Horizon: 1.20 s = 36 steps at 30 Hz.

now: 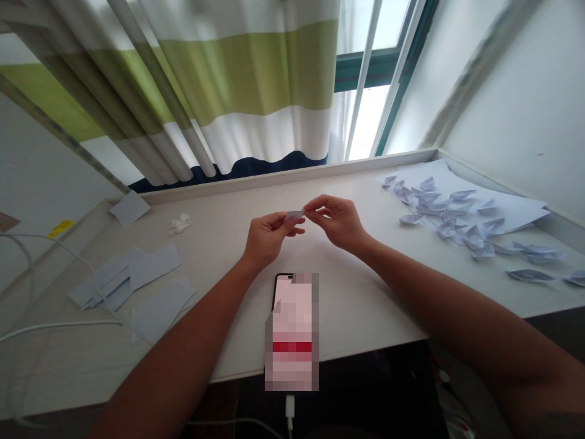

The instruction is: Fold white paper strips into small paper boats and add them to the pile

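Observation:
A small folded piece of white paper (pixel 295 214) is held up between my two hands over the middle of the desk. My left hand (pixel 269 238) pinches its left part between thumb and fingers. At its right end, the thumb and index finger of my right hand (pixel 336 221) close on the tip. Several folded paper boats (pixel 452 210) lie in a loose group to the right of my hands, some on top of flat white sheets (pixel 516 204). Below my hands lies a phone (pixel 292 329), its screen blurred out.
Loose paper pieces (pixel 158 265) lie on the left of the white desk (pixel 228 244), near a crumpled scrap (pixel 179 224) and a square sheet (pixel 130 208). White cables (pixel 59 323) cross the left side. A charging plug (pixel 289 408) is below the phone. A raised rim (pixel 283 178) borders the back.

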Motion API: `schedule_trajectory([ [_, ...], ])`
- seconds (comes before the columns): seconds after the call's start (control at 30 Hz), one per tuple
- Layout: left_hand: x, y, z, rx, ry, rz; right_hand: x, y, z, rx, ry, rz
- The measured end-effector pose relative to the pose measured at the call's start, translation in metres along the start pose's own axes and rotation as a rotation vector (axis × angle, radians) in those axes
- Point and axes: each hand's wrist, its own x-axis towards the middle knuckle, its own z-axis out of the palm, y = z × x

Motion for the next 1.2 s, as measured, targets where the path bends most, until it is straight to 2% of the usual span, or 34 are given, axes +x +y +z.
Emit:
schedule_trajectory([
  [0.13, 0.000, 0.003, -0.001, -0.041, -0.035, -0.041, -0.002, -0.003, 0.003, 0.088, 0.045, 0.025],
  [0.3, -0.001, 0.007, -0.002, -0.093, -0.051, -0.084, -0.003, -0.007, 0.002, 0.055, 0.055, 0.025],
  [0.37, -0.001, 0.007, -0.002, -0.105, -0.053, -0.087, -0.002, -0.005, 0.001, 0.081, 0.009, 0.077],
  [0.5, -0.001, 0.005, -0.002, -0.089, -0.078, -0.067, -0.001, 0.002, -0.002, 0.189, -0.163, 0.221],
  [0.6, -0.001, 0.004, -0.001, -0.072, -0.086, -0.049, 0.000, 0.003, -0.002, 0.220, -0.212, 0.245],
  [0.93, 0.001, -0.001, -0.002, 0.003, -0.032, -0.056, -0.002, 0.007, 0.003, 0.204, -0.105, 0.216],
  [1.07, 0.002, -0.001, -0.002, -0.004, 0.038, -0.053, -0.005, 0.006, 0.003, 0.052, -0.005, 0.097],
  [1.2, 0.003, -0.001, -0.001, -0.035, 0.054, -0.046, -0.005, 0.002, 0.001, -0.137, -0.028, -0.052],
])
